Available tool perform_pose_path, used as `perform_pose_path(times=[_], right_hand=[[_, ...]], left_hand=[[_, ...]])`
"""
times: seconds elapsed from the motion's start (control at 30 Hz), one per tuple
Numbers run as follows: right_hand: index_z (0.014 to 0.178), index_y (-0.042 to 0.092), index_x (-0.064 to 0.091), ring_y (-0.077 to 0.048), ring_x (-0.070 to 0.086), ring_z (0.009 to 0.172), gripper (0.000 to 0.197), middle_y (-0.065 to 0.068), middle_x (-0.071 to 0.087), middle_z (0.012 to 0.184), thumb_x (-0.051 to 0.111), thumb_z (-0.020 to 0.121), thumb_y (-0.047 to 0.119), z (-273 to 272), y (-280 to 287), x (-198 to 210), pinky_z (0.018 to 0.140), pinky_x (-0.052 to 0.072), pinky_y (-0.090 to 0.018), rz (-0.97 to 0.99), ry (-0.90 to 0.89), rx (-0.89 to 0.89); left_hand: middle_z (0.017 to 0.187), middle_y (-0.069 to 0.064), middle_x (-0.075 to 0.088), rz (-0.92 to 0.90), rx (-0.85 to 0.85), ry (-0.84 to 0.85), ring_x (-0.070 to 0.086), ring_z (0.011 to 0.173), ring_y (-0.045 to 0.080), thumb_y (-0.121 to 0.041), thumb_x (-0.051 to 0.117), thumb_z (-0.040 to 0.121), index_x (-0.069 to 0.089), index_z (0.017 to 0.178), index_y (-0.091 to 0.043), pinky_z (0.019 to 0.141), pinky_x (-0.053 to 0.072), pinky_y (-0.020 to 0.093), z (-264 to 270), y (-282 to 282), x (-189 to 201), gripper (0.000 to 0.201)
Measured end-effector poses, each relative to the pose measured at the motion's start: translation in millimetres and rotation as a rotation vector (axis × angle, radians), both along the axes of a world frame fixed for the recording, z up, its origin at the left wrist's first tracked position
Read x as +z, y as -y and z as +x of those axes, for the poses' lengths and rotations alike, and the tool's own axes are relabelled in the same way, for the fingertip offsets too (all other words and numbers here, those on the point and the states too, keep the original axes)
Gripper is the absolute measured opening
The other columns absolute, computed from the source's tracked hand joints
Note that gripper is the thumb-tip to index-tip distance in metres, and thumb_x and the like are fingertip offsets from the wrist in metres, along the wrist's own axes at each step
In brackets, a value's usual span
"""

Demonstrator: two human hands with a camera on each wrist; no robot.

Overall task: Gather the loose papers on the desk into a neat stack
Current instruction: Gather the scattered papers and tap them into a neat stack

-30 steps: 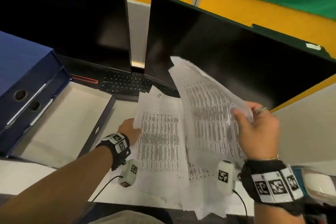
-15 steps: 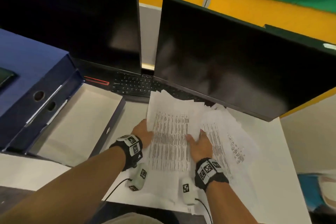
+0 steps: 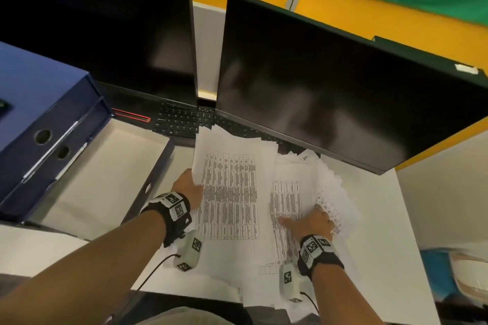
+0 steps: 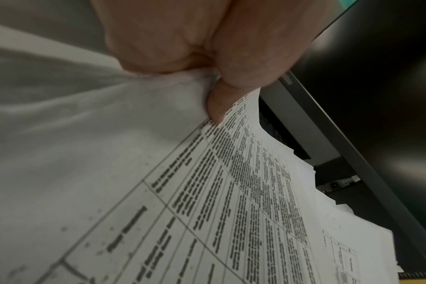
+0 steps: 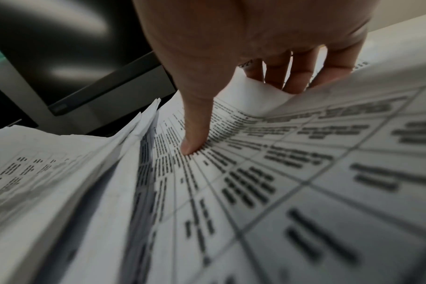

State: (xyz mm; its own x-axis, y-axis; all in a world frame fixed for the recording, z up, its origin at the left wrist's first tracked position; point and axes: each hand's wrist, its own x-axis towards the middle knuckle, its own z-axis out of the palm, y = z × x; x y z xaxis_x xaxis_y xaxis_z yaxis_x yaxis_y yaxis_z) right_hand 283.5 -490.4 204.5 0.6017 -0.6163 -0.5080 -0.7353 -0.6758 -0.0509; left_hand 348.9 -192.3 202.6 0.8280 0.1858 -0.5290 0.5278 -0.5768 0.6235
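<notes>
While papers (image 3: 229, 192) lie fanned, not lined up, on tabletop (image 3: 383, 219), job about half done. Left hand (image 3: 188, 188) grip pinches sheet edge. Right hand (image 3: 310, 223) grip pinches sheets, thumb on top. Squaring up left.

The head view is evenly lit and fairly sharp, bending straight lines at its edges. Soft glare smears across both monitors (image 3: 330, 97). Both wrist views are dimmer and grainy; print on the nearest papers (image 5: 304, 192) blurs out of focus.
</notes>
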Motion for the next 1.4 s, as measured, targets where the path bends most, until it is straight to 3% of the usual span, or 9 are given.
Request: perform_pose_path(times=[0.17, 0.33, 0.43, 0.67, 0.77, 0.9, 1.03, 1.23, 1.4], right_hand=[[0.126, 0.007, 0.049, -0.034, 0.063, 0.11, 0.067, -0.013, 0.063, 0.125, 0.085, 0.074, 0.028, -0.4, -3.6, -2.3, 0.091, 0.054, -0.039, 0.231, 0.276, -0.155], [0.119, 0.003, 0.062, -0.032, 0.066, 0.103, 0.04, -0.013, 0.069, 0.118, 0.073, 0.087, 0.024, -6.7, -11.4, 2.7, 0.085, 0.053, -0.035, 0.331, 0.307, -0.135], [0.111, 0.002, 0.064, -0.029, 0.063, 0.09, 0.024, -0.016, 0.07, 0.109, 0.063, 0.094, 0.019, -11.2, -10.6, 32.7, 0.083, 0.054, -0.035, 0.295, 0.427, -0.105], [0.105, -0.003, 0.068, -0.036, 0.065, 0.083, 0.03, -0.024, 0.069, 0.09, 0.064, 0.094, 0.025, -13.1, 19.9, 161.3, 0.072, 0.044, -0.033, 0.007, 0.9, 0.042], [0.103, 0.0, 0.07, -0.024, 0.064, 0.08, 0.028, -0.008, 0.066, 0.086, 0.07, 0.09, 0.025, -5.2, 30.0, 199.7, 0.073, 0.044, -0.028, 0.109, 1.076, -0.014], [0.101, 0.006, 0.071, -0.024, 0.068, 0.081, 0.023, -0.002, 0.068, 0.085, 0.071, 0.089, 0.026, 8.5, 28.5, 191.1, 0.075, 0.056, -0.035, 0.182, 1.073, -0.009], [0.099, 0.015, 0.071, -0.02, 0.069, 0.084, 0.015, 0.0, 0.07, 0.086, 0.069, 0.09, 0.027, 16.5, 17.7, 194.6, 0.08, 0.057, -0.038, 0.277, 1.143, -0.007], [0.101, 0.014, 0.069, -0.018, 0.067, 0.083, 0.018, 0.005, 0.066, 0.083, 0.063, 0.095, 0.03, 33.8, -9.8, 217.2, 0.077, 0.057, -0.036, 0.188, 1.232, 0.192], [0.098, 0.012, 0.069, -0.016, 0.061, 0.068, 0.019, 0.008, 0.06, 0.074, 0.059, 0.098, 0.029, 35.2, -43.4, 233.1, 0.065, 0.054, -0.036, 0.075, 1.266, 0.47]], left_hand=[[0.117, 0.01, 0.065, 0.017, -0.005, 0.011, 0.064, 0.102, 0.03, -0.012, 0.056, 0.093, 0.052, 0.123, -0.011, 0.082, 0.053, 0.034, -2.3, -1.5, -1.7, 0.03], [0.117, 0.011, 0.065, 0.027, -0.005, 0.021, 0.064, 0.104, 0.03, -0.012, 0.057, 0.093, 0.053, 0.123, -0.01, 0.084, 0.054, 0.035, -1.2, -5.5, -1.4, 0.03], [0.118, 0.01, 0.065, 0.016, 0.011, 0.022, 0.064, 0.106, 0.031, -0.011, 0.056, 0.093, 0.053, 0.123, -0.011, 0.089, 0.054, 0.039, -0.9, -8.0, -1.8, 0.03], [0.116, 0.011, 0.065, 0.025, 0.013, 0.016, 0.063, 0.104, 0.032, -0.011, 0.057, 0.092, 0.054, 0.121, -0.011, 0.086, 0.053, 0.036, -1.7, -9.2, 1.6, 0.028], [0.119, 0.01, 0.065, 0.001, 0.002, 0.013, 0.063, 0.106, 0.032, -0.012, 0.057, 0.091, 0.055, 0.122, -0.01, 0.09, 0.053, 0.039, -1.7, -7.3, 2.7, 0.03], [0.116, 0.006, 0.066, -0.061, -0.019, 0.018, 0.063, 0.106, 0.029, -0.016, 0.061, 0.09, 0.058, 0.12, -0.013, 0.093, 0.053, 0.038, -4.7, -3.0, 9.6, 0.03], [0.12, 0.006, 0.066, -0.088, -0.079, 0.032, 0.062, 0.109, 0.027, -0.018, 0.061, 0.091, 0.059, 0.124, -0.015, 0.093, 0.051, 0.034, -8.2, -7.1, 12.0, 0.034], [0.12, 0.009, 0.066, -0.105, -0.096, 0.032, 0.062, 0.107, 0.028, -0.018, 0.057, 0.094, 0.058, 0.126, -0.011, 0.088, 0.048, 0.031, -9.3, -5.0, 14.3, 0.033], [0.119, 0.013, 0.066, -0.093, -0.087, 0.025, 0.061, 0.103, 0.029, -0.02, 0.05, 0.098, 0.057, 0.127, -0.008, 0.087, 0.046, 0.03, -8.1, -2.2, 14.9, 0.032]])
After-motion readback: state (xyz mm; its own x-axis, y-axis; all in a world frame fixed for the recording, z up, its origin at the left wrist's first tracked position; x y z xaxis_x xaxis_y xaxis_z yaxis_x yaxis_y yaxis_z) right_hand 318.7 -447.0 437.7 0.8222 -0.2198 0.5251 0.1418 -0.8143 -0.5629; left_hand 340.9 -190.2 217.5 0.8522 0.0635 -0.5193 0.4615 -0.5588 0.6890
